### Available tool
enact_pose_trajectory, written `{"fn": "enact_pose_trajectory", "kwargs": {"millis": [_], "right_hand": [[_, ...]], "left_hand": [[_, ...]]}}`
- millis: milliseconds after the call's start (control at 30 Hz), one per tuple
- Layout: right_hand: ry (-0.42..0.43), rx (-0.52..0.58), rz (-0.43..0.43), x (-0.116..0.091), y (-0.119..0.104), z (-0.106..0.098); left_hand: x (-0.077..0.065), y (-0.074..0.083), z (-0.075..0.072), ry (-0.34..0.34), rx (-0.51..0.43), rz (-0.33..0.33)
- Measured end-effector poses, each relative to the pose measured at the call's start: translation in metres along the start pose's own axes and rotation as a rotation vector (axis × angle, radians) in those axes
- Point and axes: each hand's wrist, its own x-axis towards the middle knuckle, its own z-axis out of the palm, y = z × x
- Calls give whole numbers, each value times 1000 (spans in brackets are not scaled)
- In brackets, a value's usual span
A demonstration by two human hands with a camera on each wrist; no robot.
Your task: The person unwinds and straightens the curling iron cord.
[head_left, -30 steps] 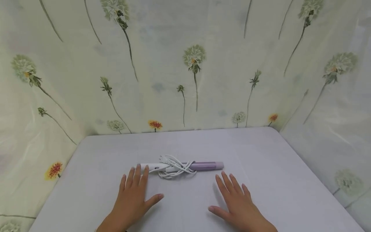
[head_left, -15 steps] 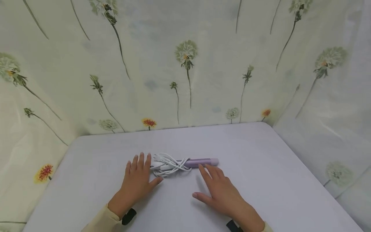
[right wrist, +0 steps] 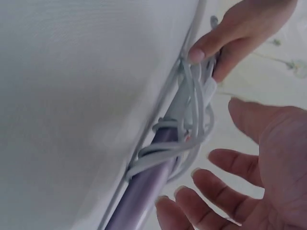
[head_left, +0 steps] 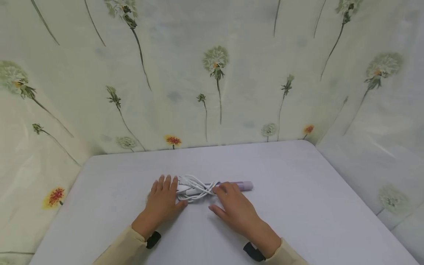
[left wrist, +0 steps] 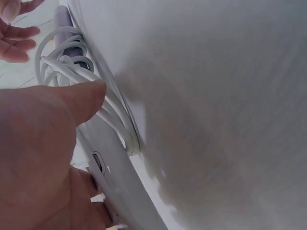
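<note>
A hair iron [head_left: 244, 186] with a white handle and a purple barrel lies crosswise on the table, its white cord [head_left: 198, 187] looped around the middle. My left hand [head_left: 162, 202] lies over the handle, fingers fairly straight; its thumb [left wrist: 91, 98] is against the cord on the near side, the fingers beyond the handle. Over the barrel [right wrist: 139, 201] reaches my right hand [head_left: 236, 211], with its fingers loosely bent and spread and its thumb apart from the barrel. The left end of the handle is hidden under my left hand in the head view.
The white table [head_left: 281, 206] has rounded far corners. A curtain-like sheet [head_left: 245, 92] printed with dandelions hangs behind it and along both sides. Dark straps [head_left: 254, 252] sit at the wrists, by pale sleeves [head_left: 120, 246].
Both hands have moved forward and inward to the hair iron. My left hand now covers the handle, and my right hand has come left over the barrel. The iron appears to stay put.
</note>
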Motion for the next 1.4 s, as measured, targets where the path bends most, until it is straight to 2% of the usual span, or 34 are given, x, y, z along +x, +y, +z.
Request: {"fn": "enact_pose_trajectory", "kwargs": {"millis": [133,267,500,767,1000,1167,1300,1400], "right_hand": [[43,-8,3,3,-4,6],[57,24,24,8,-6,11],[6,81,92,21,-14,18],[-44,142,95,28,-19,25],[-28,217,101,26,-12,29],[-9,351,149,21,-4,28],[-18,539,165,18,3,26],[-65,693,168,16,6,24]], "left_hand": [[3,3,2,-3,14,28],[4,4,5,29,33,62],[2,-1,6,80,63,91],[4,-9,4,139,62,137],[8,-9,2,96,19,141],[12,-8,3,59,25,117],[13,-10,2,49,39,86],[10,-12,1,64,49,66]]}}
